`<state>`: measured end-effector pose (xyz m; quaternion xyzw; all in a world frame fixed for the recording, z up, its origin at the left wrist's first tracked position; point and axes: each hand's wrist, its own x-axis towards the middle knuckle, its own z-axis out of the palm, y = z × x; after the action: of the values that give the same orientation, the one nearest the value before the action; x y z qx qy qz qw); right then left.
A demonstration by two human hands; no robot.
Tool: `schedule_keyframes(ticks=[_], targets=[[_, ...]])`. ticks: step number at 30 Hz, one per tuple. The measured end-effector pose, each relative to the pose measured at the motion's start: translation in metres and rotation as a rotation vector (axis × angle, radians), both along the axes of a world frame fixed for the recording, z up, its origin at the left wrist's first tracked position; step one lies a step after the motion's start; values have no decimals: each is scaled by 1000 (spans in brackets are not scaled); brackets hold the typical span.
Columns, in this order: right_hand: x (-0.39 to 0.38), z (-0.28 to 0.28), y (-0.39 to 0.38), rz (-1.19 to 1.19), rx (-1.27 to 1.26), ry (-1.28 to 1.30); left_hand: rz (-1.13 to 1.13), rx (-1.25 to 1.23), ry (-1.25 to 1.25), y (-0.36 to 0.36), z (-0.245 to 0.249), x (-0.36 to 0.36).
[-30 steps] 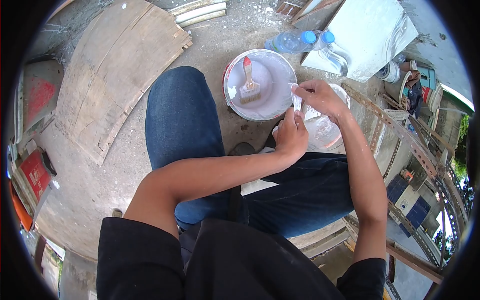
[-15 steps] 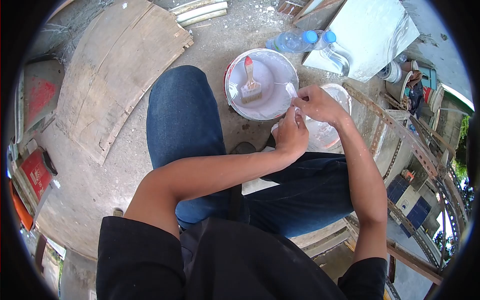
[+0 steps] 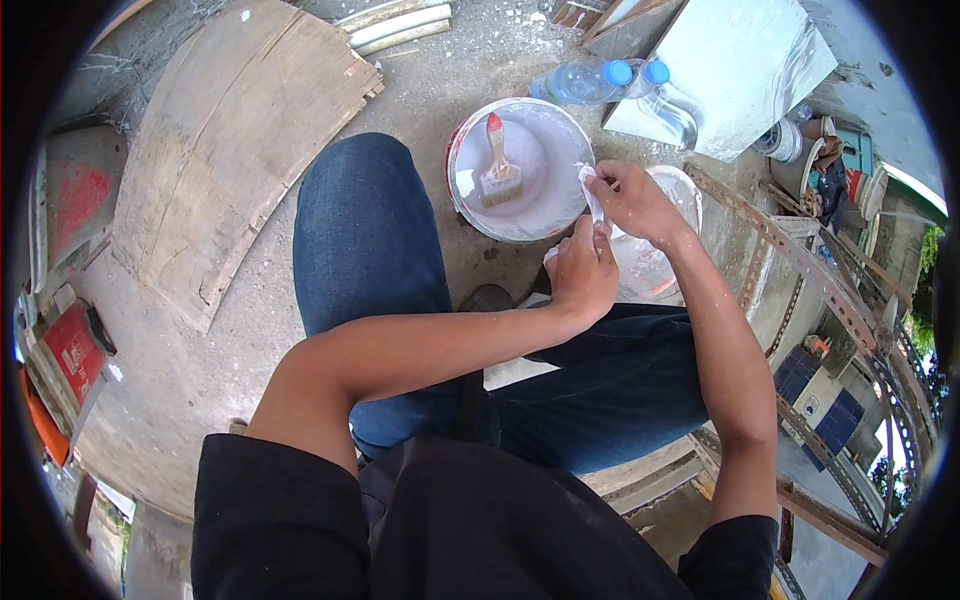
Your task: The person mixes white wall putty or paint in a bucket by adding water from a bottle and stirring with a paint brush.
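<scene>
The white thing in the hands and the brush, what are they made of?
The white thing: maybe cloth or thin plastic, because it looks creased; too small to tell. The brush: probably painted wood, red at the handle's end; dull tan bristles, maybe hair.

The left hand (image 3: 583,270) conceals part of the strip (image 3: 588,182); the right hand (image 3: 634,203) conceals part of the tub (image 3: 646,264). The top edge crops the plywood (image 3: 235,155). Lettering on the red box (image 3: 74,350) is illegible.
</scene>
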<state>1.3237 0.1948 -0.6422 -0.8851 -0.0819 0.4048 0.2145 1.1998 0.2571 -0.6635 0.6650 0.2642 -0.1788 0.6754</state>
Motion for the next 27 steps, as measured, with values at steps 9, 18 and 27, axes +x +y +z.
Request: schedule_keyframes(ticks=[9, 18, 27], targets=[[0, -6, -2, 13, 16, -45, 21, 4, -16, -2, -3, -1], [-2, -9, -3, -50, 48, -81, 16, -38, 19, 1, 0, 1], [0, -5, 1, -45, 14, -172, 65, -205, 88, 6, 6, 5]])
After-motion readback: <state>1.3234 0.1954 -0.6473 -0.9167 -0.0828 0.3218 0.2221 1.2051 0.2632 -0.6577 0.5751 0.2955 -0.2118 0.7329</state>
